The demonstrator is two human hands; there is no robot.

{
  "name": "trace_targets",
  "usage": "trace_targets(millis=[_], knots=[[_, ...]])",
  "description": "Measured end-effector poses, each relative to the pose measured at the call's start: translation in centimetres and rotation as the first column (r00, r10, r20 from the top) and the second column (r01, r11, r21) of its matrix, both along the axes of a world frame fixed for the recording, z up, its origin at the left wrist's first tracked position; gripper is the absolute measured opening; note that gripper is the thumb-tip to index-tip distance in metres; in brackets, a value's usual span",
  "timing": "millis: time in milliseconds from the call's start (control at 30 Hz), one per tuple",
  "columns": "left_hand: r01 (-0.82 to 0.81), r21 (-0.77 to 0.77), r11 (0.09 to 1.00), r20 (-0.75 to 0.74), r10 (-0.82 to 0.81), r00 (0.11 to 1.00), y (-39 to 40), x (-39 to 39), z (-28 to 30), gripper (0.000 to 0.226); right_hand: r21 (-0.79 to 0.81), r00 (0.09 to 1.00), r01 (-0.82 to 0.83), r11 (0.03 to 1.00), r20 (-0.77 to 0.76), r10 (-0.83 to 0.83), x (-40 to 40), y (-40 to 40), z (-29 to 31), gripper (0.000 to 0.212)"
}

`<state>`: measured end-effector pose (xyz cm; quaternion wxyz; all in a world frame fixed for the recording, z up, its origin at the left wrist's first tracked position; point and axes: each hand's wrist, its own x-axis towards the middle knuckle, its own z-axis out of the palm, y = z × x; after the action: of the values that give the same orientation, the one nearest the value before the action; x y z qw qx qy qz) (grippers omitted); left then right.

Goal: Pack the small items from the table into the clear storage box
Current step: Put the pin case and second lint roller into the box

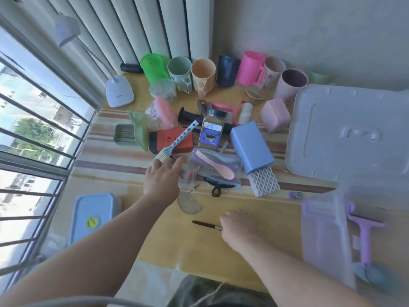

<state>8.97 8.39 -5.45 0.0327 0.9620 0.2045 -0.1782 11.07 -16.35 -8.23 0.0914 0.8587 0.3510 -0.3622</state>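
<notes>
The left hand [162,176] pinches the bristle end of a blue brush [174,142] that lies across a red box [171,141], with a bag of plastic spoons [215,168] just right of it. The right hand [240,224] curls round a thin dark brush [207,224] nearer the table's [221,251] front edge. The clear storage box [325,235], right of the red box at the front corner, holds a purple scraper [364,238], its lid [349,134] lying behind it.

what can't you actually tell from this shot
- Clear storage box, head view: motion blur and the right edge hide its contents.
- Right hand: its fingers curl under, hiding the grip on the thin brush.
- Left hand: fingertips blurred; contact with the blue brush unclear.
</notes>
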Motion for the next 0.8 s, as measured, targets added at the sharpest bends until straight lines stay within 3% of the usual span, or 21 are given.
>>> trace_targets(millis=[133, 233, 333, 433, 533, 667, 800], knots=[[-0.033, -0.003, 0.999, 0.034, 0.033, 0.999, 0.0, -2.0, 0.5, 0.057, 0.053, 1.000, 0.003, 0.999, -0.006, -0.003, 1.7, -1.5, 2.4, 0.009], [-0.097, -0.167, 0.981, 0.118, 0.117, 0.986, -1.6, -3.6, 2.4, 0.062, 0.292, 0.998, 0.049, 0.955, 0.018, -0.057, 3.5, -3.0, 5.7, 0.012], [-0.153, -0.410, 0.899, 0.217, 0.259, 0.941, -4.5, -3.6, 5.2, 0.052, 0.557, 0.981, 0.108, 0.824, 0.076, -0.180, 5.3, -6.1, 10.0, 0.007], [-0.087, -0.564, 0.821, 0.316, 0.312, 0.896, -8.2, -1.7, 7.4, 0.060, 0.670, 0.934, 0.125, 0.731, 0.169, -0.314, 7.1, -11.0, 14.0, 0.007], [0.069, -0.609, 0.790, 0.442, 0.267, 0.856, -12.6, 1.9, 9.5, 0.059, 0.743, 0.869, 0.151, 0.651, 0.214, -0.447, 9.2, -18.0, 17.1, 0.012], [0.266, -0.616, 0.741, 0.576, 0.194, 0.794, -19.8, 6.3, 13.9, 0.046, 0.673, 0.798, 0.249, 0.696, 0.264, -0.541, 11.4, -30.2, 18.1, 0.014], [0.380, -0.574, 0.725, 0.620, 0.083, 0.780, -28.3, 8.5, 16.3, 0.040, 0.288, 0.905, 0.309, 0.907, 0.204, -0.373, 10.8, -37.9, 13.6, 0.012]])
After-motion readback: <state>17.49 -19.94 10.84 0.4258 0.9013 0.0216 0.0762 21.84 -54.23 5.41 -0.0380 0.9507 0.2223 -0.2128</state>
